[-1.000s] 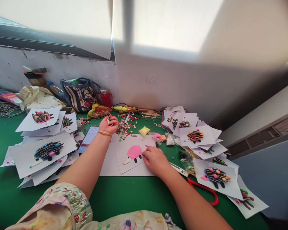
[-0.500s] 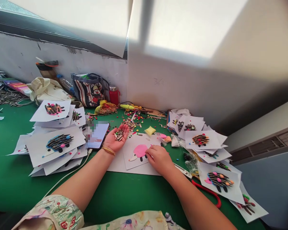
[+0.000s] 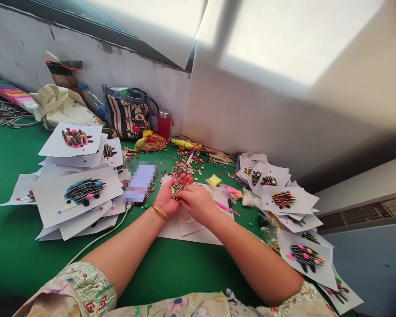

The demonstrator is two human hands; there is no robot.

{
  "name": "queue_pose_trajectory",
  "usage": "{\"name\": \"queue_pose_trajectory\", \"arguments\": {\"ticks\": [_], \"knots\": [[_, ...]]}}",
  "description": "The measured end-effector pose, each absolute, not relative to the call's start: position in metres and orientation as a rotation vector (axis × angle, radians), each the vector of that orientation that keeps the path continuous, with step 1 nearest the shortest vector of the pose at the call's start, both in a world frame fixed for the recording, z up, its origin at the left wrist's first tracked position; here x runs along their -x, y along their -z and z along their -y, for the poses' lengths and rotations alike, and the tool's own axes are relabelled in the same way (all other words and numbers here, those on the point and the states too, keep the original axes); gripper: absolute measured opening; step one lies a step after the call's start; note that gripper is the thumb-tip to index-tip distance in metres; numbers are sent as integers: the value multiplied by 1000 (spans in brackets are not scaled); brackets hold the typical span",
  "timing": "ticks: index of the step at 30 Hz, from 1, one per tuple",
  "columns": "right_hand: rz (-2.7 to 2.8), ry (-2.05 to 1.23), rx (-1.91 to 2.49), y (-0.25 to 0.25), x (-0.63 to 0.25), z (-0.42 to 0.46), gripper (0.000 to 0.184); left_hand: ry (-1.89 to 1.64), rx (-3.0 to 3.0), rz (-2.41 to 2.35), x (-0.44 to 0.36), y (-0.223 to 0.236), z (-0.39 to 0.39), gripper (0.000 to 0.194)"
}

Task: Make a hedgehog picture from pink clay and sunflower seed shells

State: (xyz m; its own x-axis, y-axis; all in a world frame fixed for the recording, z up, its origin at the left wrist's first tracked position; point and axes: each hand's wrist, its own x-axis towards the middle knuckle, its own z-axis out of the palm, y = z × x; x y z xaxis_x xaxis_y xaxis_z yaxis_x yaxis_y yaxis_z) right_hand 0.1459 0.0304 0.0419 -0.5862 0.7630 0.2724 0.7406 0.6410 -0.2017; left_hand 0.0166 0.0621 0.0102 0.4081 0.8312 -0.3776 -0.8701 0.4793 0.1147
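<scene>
My left hand (image 3: pixel 166 200) is turned palm up and cupped, with a small heap of sunflower seeds (image 3: pixel 176 189) in it. Over that palm reaches my right hand (image 3: pixel 199 203), fingers bent together at the seeds; whatever the fingertips pinch is hidden. Beneath both hands a small white card (image 3: pixel 188 226) lies on a larger white sheet (image 3: pixel 173 232), and my right hand covers most of its picture. To the right of the hand lies a thin pink tool (image 3: pixel 227 208).
Finished seed-hedgehog cards are stacked at left (image 3: pixel 53 198) and right (image 3: pixel 285 235). A phone (image 3: pixel 140 182) on a cable lies left of my hand. Loose seeds and coloured balls (image 3: pixel 185 169) are scattered behind, near a yellow clay packet (image 3: pixel 213 180), a striped bag (image 3: pixel 128 114) and a red bottle (image 3: pixel 164 127).
My right hand has moved from the pink hedgehog body on the card up and left to the seeds in my left palm. The view has shifted slightly.
</scene>
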Motion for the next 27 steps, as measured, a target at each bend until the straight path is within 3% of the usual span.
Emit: {"name": "queue_pose_trajectory", "arguments": {"ticks": [5,15,27], "knots": [[2483,-161,1238,-42,-142,-37,12,-1004,96,-416,-17,-9,-60,32],[1819,-791,1523,-24,-208,-31,11,-1027,112,-385,-14,-6,-59,29],[1711,-894,1582,-9,-230,8,11,-1026,72,-471,-14,0,-66,24]]}}
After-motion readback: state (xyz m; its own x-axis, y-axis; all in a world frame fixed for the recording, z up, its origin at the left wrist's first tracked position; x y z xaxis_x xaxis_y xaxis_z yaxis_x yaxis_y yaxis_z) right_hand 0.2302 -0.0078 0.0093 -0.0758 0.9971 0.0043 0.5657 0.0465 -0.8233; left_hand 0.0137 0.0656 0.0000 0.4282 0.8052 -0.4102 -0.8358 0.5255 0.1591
